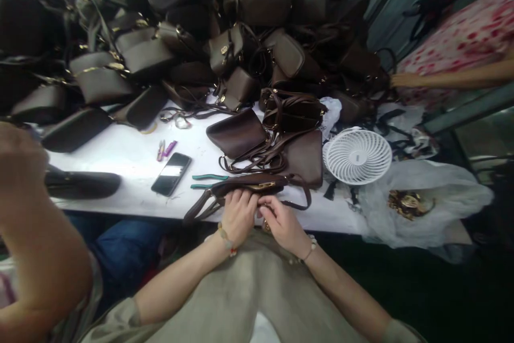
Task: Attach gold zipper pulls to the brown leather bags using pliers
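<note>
A dark brown leather handbag [244, 189] lies across the front edge of the white table [120, 158], with a gold clasp [261, 185] on top and its straps trailing left and right. My left hand [239, 215] grips the bag's lower edge. My right hand [283, 223] holds the same edge beside it, its fingers curled. A small gold piece [266, 226] shows just below, between my hands. Teal-handled pliers [209, 181] lie just above my left hand, partly under the bag.
A large heap of brown handbags [225, 48] rises behind, with more bags nearby. A phone [171, 174], a white fan [357, 156] and a plastic bag of gold parts [421, 198] sit close by. Another person's arms enter at left [40, 236] and right [450, 79].
</note>
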### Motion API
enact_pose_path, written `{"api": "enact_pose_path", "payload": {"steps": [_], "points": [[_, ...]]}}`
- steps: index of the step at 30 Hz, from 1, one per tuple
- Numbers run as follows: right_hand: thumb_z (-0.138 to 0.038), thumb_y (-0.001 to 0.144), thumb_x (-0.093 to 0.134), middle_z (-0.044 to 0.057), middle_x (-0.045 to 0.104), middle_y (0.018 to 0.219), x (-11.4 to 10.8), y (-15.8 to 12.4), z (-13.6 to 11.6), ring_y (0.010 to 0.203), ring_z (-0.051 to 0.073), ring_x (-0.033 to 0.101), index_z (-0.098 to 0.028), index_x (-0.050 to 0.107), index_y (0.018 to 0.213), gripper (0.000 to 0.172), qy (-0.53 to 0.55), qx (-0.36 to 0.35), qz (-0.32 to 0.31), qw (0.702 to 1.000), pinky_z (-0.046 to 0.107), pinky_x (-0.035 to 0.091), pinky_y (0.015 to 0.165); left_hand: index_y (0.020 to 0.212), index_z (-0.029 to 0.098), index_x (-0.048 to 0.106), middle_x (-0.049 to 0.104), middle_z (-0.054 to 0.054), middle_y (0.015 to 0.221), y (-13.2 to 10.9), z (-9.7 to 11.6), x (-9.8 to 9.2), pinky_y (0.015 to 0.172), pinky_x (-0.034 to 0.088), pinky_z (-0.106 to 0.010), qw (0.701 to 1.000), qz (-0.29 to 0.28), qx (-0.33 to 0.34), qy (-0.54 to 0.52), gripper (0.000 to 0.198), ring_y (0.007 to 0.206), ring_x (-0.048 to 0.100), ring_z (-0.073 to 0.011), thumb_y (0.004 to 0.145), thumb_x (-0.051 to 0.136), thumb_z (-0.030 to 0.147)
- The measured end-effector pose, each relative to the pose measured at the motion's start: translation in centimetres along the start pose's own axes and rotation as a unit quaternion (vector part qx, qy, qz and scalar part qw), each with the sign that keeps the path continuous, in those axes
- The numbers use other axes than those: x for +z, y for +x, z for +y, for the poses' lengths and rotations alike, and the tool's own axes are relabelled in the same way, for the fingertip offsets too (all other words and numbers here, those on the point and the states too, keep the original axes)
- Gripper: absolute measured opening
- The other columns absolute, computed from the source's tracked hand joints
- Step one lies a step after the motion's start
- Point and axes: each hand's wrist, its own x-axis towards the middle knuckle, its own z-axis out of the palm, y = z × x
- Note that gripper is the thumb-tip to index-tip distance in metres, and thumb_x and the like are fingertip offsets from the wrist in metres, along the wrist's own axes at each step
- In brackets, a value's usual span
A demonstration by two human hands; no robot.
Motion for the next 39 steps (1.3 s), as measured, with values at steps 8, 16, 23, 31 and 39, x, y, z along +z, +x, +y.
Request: {"api": "enact_pose_path", "payload": {"steps": [8, 16, 23, 31, 39], "points": [[-0.039, 0.091, 0.054, -0.007, 0.049, 0.072, -3.1, 4.9, -0.3, 0.048, 0.007, 0.037, -0.025, 0.038, 0.128, 0.042, 0.266, 0.041, 0.087, 0.959, 0.019, 0.028, 0.043, 0.121, 0.011, 0.054, 0.057, -0.008, 0.097, -0.8, 2.5, -1.0, 0.070, 0.044, -0.036, 0.997, -0.023, 0.070, 0.026, 0.031, 0.089, 0.053, -0.0240, 0.093, 0.042, 0.011], [-0.042, 0.092, 0.058, 0.007, 0.067, 0.099, -2.2, -0.5, 0.6, 0.078, 0.014, 0.065, -0.021, 0.048, 0.112, 0.031, 0.277, 0.105, 0.046, 0.954, 0.023, 0.049, 0.060, 0.089, 0.017, 0.057, 0.055, -0.008, 0.089, 1.1, 2.4, -2.3, 0.072, 0.044, -0.041, 0.996, -0.084, 0.004, -0.016, 0.012, 0.086, 0.052, -0.0268, 0.092, 0.046, 0.020], [-0.042, 0.092, 0.057, 0.008, 0.066, 0.104, -1.1, -0.8, 3.3, 0.083, 0.017, 0.067, -0.020, 0.069, 0.098, 0.026, 0.170, 0.083, 0.060, 0.980, 0.029, 0.056, 0.071, 0.112, 0.017, 0.057, 0.056, -0.009, 0.100, 0.0, 2.7, -2.0, 0.079, 0.044, -0.044, 0.996, -0.075, -0.031, -0.035, 0.024, 0.095, 0.051, -0.0284, 0.092, 0.051, 0.029], [-0.028, 0.087, 0.066, 0.005, 0.071, 0.093, -0.6, 0.8, 2.4, 0.083, 0.017, 0.067, -0.021, 0.070, 0.093, 0.010, -0.014, -0.053, 0.196, 0.979, 0.029, 0.055, 0.073, 0.118, 0.016, 0.056, 0.061, -0.008, 0.103, -0.7, 1.9, -0.4, 0.080, 0.043, -0.041, 0.999, -0.035, 0.008, -0.025, 0.028, 0.096, 0.051, -0.0261, 0.094, 0.047, 0.027], [-0.015, 0.085, 0.061, 0.003, 0.071, 0.080, -0.7, 1.7, 1.1, 0.076, 0.018, 0.067, -0.020, 0.069, 0.078, 0.011, -0.187, -0.074, 0.152, 0.968, 0.028, 0.049, 0.069, 0.123, 0.015, 0.055, 0.062, -0.009, 0.104, -1.7, 2.0, 0.7, 0.081, 0.045, -0.040, 1.000, -0.004, 0.030, -0.004, 0.033, 0.095, 0.054, -0.0252, 0.092, 0.047, 0.021]]}}
